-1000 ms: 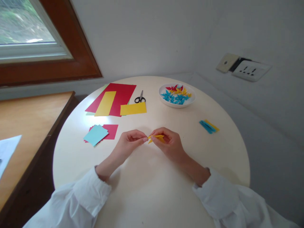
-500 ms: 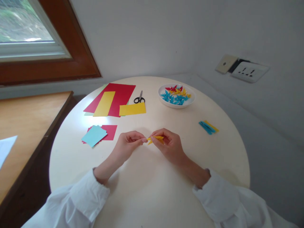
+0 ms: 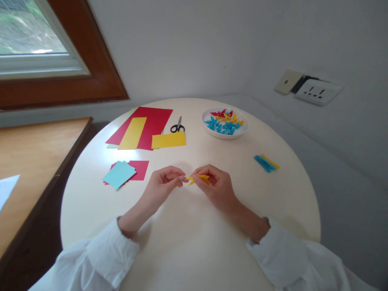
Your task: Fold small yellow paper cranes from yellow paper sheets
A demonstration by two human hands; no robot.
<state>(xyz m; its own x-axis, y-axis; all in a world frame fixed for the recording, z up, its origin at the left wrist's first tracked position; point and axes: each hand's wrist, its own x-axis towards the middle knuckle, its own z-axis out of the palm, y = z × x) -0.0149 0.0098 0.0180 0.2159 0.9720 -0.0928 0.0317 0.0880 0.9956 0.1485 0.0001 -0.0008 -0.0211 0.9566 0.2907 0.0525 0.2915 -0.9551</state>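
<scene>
Between my hands, above the middle of the round white table (image 3: 194,250), is a small piece of folded yellow paper (image 3: 201,177) with pointed ends. My right hand (image 3: 216,185) is closed on its body, thumb in front and fingers behind. The thumb and fingertips of my left hand (image 3: 165,182) pinch its thin left point. A second yellow point sticks out downward between the hands. My right fingers hide part of the folded shape.
Square paper sheets (image 3: 119,175) lie left of my left hand. Behind them are large red sheets (image 3: 157,121), yellow strips (image 3: 169,140) and black-handled scissors (image 3: 177,127). A white dish (image 3: 226,136) holds several folded paper shapes. Blue and yellow folded strips (image 3: 265,163) lie at right.
My left fingertips have shifted slightly left, so more of the yellow point shows between the hands. My right hand keeps its hold; the view has moved a little.
</scene>
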